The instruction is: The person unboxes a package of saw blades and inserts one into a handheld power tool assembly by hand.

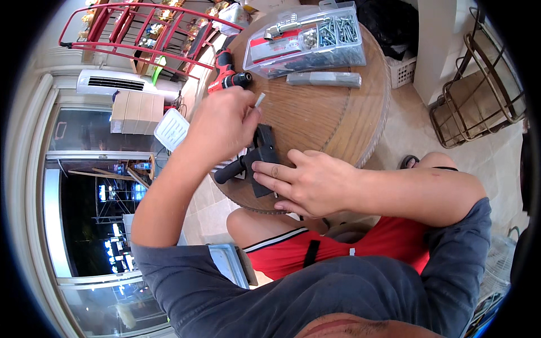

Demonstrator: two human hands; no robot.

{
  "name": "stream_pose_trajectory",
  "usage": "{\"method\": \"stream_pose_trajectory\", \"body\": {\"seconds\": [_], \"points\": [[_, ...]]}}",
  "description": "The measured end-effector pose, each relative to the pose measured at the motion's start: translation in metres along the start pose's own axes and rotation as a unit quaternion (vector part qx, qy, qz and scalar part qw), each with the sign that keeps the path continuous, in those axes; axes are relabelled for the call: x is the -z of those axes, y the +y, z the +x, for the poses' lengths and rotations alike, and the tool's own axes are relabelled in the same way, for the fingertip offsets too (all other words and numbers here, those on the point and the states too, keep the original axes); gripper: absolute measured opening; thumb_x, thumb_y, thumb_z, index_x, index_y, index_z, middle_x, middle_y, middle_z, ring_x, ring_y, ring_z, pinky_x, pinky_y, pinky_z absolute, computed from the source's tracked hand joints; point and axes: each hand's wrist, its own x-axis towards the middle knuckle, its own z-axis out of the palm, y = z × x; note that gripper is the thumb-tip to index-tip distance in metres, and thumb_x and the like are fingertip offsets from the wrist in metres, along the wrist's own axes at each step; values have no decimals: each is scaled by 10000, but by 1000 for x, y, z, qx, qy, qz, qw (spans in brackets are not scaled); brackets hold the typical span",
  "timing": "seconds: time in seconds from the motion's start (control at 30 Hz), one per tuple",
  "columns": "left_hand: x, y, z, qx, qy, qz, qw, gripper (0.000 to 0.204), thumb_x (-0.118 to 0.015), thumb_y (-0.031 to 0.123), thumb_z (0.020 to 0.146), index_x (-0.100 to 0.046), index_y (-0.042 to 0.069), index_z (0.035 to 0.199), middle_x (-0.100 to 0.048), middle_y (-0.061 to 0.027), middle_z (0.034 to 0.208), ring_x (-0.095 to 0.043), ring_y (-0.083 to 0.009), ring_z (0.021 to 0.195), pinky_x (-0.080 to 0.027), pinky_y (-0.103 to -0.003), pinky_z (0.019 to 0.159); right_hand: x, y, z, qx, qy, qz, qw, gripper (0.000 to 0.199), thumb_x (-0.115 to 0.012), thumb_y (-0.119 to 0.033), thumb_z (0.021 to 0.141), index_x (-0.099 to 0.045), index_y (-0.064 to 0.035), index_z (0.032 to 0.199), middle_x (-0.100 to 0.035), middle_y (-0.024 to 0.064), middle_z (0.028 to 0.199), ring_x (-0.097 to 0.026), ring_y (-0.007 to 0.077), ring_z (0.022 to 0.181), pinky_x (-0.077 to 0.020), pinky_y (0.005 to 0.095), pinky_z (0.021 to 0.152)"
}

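Observation:
On the round wooden table (pixel 349 121) lies a black door handle (pixel 262 166) with a block-shaped body and a round lever sticking out to the left. My right hand (pixel 313 180) grips its body from the right, fingers stretched over the top and thumb at the near edge. Above its far end is my left hand (pixel 225 121), closed, with a small pale strip (pixel 260 99) pinched between thumb and fingers. Part of the handle and a printed paper under it are covered by my hands. Just beyond my left hand lies a red and black cordless drill (pixel 226 73).
A clear plastic box (pixel 338 56) of screws and a small red-and-white carton stands at the table's far side. In front of it lies a narrow grey packet (pixel 324 79). A red metal rack (pixel 141 34) is far left, a brown metal rack (pixel 473 84) right.

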Motion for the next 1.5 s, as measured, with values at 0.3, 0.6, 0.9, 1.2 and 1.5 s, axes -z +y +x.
{"method": "stream_pose_trajectory", "body": {"seconds": [0.3,0.6,0.9,1.2,1.5], "points": [[-15,-37,-48,167,70,-30,983,189,-694,124,960,-735,-41,1045,-736,-245,816,-741,-458,796,-580,-519,766,-2,1,-2,-13,7,3,1000,608,-620,-459,1079,-633,-29,1508,-603,96,1590,-641,295,974,-616,400,844],[-26,-3,-132,168,38,-88,981,141,-729,121,1003,-705,-12,962,-653,-189,691,-663,-363,582,-519,-431,588,6,-2,3,-27,-36,10,999,603,-610,-459,1092,-625,-42,1527,-582,80,1624,-648,308,999,-629,419,868],[-30,15,-111,335,-43,-500,798,70,-678,58,1053,-629,30,1095,-666,-32,701,-579,-79,544,-410,-243,480,4,-3,3,-29,-27,9,999,611,-637,-476,1075,-627,-59,1522,-588,58,1608,-616,302,937,-623,417,847],[-45,-2,-96,198,142,-216,945,167,-666,124,1085,-703,-26,1022,-675,-100,706,-646,-118,652,-501,-329,603,3,-1,3,-31,-34,21,999,624,-605,-489,1089,-622,-54,1536,-585,73,1623,-650,321,983,-629,426,877],[-43,-27,-90,89,124,-147,977,224,-612,182,1127,-676,-7,1024,-679,-172,754,-698,-312,671,-525,-420,645,2,-2,3,-26,-27,22,999,622,-604,-495,1090,-630,-53,1526,-593,75,1615,-658,331,993,-630,436,884]]}}
